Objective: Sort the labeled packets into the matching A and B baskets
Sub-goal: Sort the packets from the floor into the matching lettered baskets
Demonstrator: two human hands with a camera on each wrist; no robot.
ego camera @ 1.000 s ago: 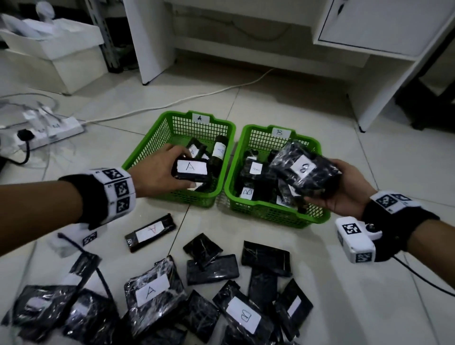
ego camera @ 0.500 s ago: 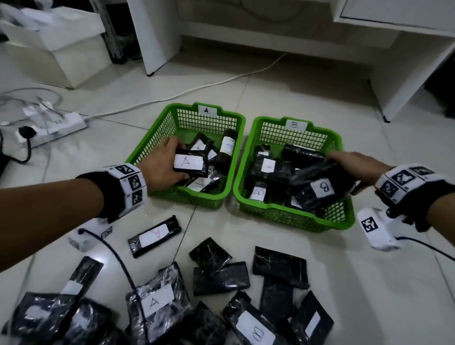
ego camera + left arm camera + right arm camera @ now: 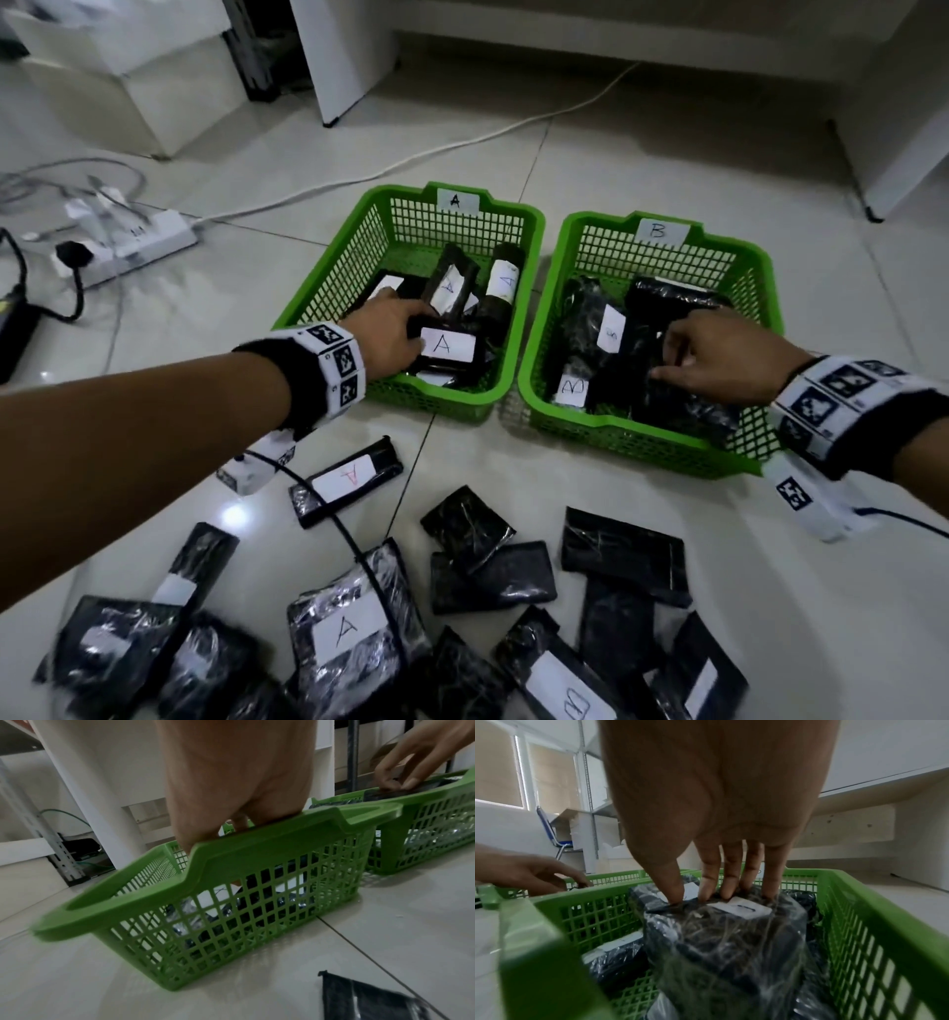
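Note:
Two green baskets stand side by side on the tiled floor: basket A (image 3: 328,267) on the left, basket B (image 3: 606,424) on the right. My left hand (image 3: 390,334) reaches into basket A and grips the left end of a black packet labelled A (image 3: 447,345), which lies on other A packets. The basket's rim (image 3: 257,845) hides those fingers in the left wrist view. My right hand (image 3: 714,349) is inside basket B (image 3: 859,902), pinching the top edge of a plastic-wrapped black B packet (image 3: 726,943) lying on the pile.
Several loose black packets lie on the floor in front of the baskets, among them a slim A packet (image 3: 349,475), a large A packet (image 3: 349,632) and a B packet (image 3: 570,694). A power strip (image 3: 128,241) with cables sits at the left. White furniture stands behind.
Both hands have gone forward and down into their baskets with their packets. The B packet, held up over basket B a second ago, now lies on the pile.

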